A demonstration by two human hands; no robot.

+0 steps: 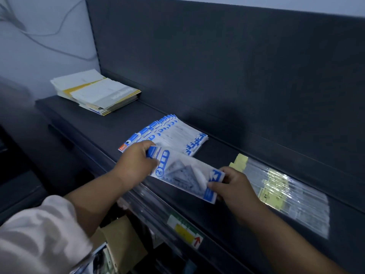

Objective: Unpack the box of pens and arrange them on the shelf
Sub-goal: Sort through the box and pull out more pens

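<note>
While both hands held one blue-and-white packet (183, 171) above the front of the shelf (94, 123), a fanned row of packets (177, 135) lay on the shelf just behind it.
The left hand (136, 161) gripped the packet's left end, fingers curled over its edge; the right hand (235, 186) pinched the right end between thumb and fingers. The packet sat at a slant, right end nearer the person. A clear wrapped pack (292, 194) with yellow labels lay on the shelf to the right, apart from the row. A stack of booklets (96, 91) sat at the shelf's far left end. A cardboard box (122, 244) showed below the shelf.
</note>
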